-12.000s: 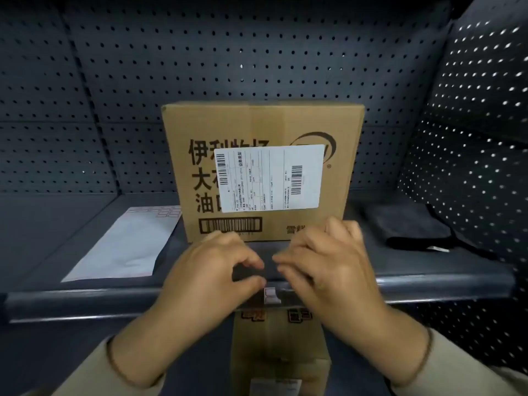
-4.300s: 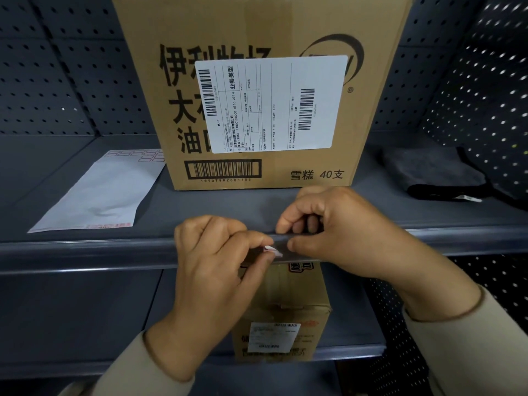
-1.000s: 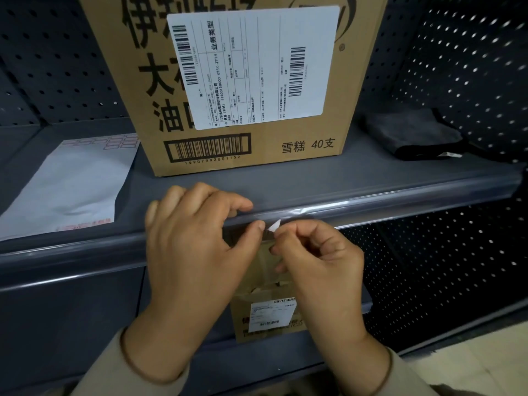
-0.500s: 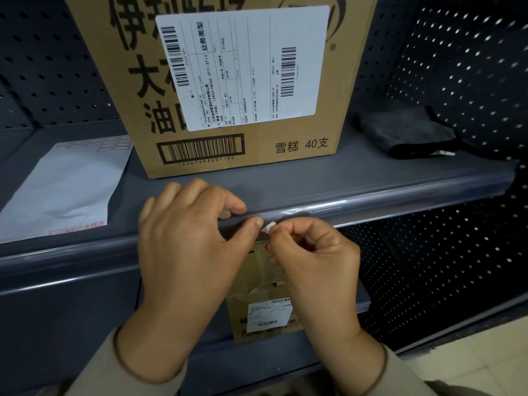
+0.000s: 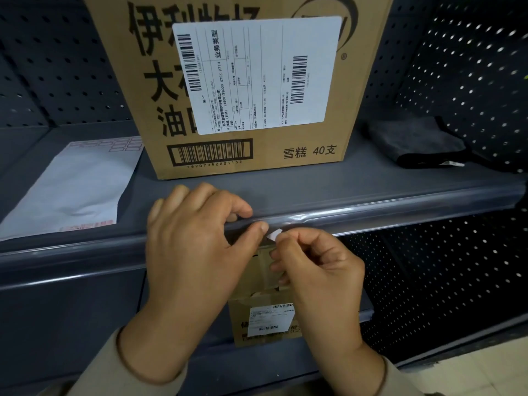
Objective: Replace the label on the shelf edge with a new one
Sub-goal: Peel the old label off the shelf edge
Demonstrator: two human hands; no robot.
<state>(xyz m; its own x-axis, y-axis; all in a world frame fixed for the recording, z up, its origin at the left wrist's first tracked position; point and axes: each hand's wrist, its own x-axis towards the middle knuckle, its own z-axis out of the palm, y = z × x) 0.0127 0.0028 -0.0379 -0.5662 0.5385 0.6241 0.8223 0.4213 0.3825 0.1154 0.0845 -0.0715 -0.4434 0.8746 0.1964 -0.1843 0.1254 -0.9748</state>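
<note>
Dim, cool indoor light falls from above and in front, leaving the dark grey pegboard (image 5: 57, 67) murky while the white shipping sheet (image 5: 257, 72) on the cardboard box (image 5: 365, 81) looks bright and readable. A thin streak of glare runs along the clear shelf-edge strip (image 5: 371, 210), and pinpoints of light shine through the perforated side panel (image 5: 471, 81). Straight lines bow toward the frame edges from the wide lens, and fine print is slightly soft.
</note>
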